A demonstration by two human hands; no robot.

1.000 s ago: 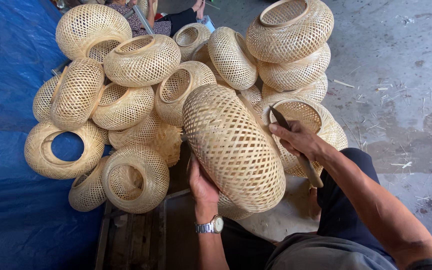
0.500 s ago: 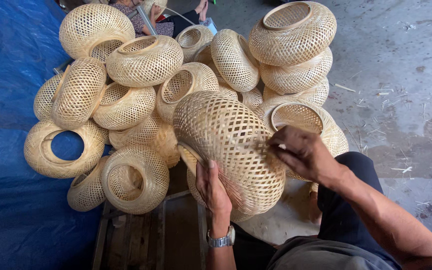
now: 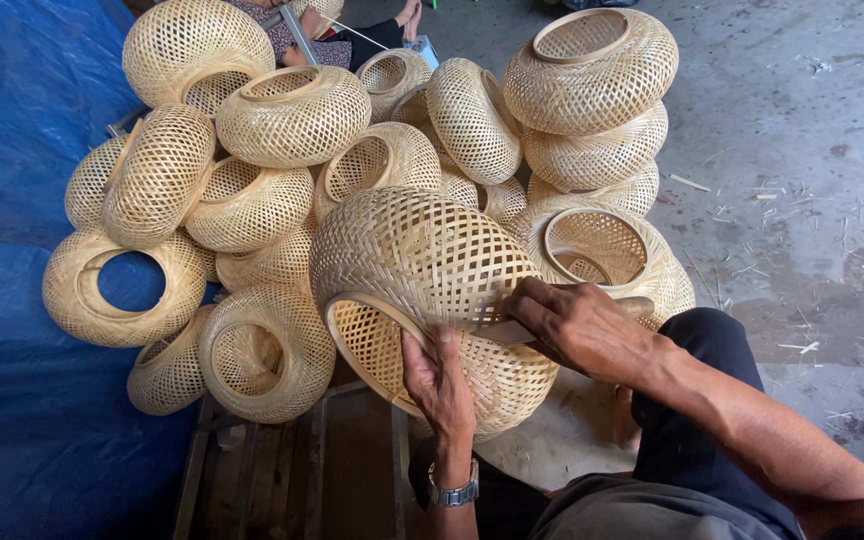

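A round woven bamboo basket [image 3: 432, 290] sits tilted on the person's lap at the centre of the scene, its open ring mouth turned toward the near left. The left hand [image 3: 439, 385], a wristwatch [image 3: 452, 492] on its wrist, rises from below with its grip closed on the basket's near rim, fingers spread over the weave. The right hand [image 3: 577, 325] comes in from the right, its grip clenched on a knife [image 3: 512, 330] whose blade lies flat against the basket's side beside the left fingertips.

Compared with half a second ago, the basket has rolled so that more of its mouth shows, the left hand has moved up onto the rim, and the right hand has shifted lower across the weave; a second ago the basket stood longer and more upright, with the right hand off to its right.

Behind and around it, a heap of finished baskets [image 3: 292, 115] spreads from the far left to the far right, some on their sides, three stacked at the far right [image 3: 592, 70]. One open-mouthed basket [image 3: 602, 245] lies just beyond the right hand. A blue tarpaulin [image 3: 12, 150] covers the ground to the left, and a concrete floor [image 3: 802, 150] strewn with bamboo slivers stretches to the right. A wooden frame [image 3: 302, 480] lies at the near edge.
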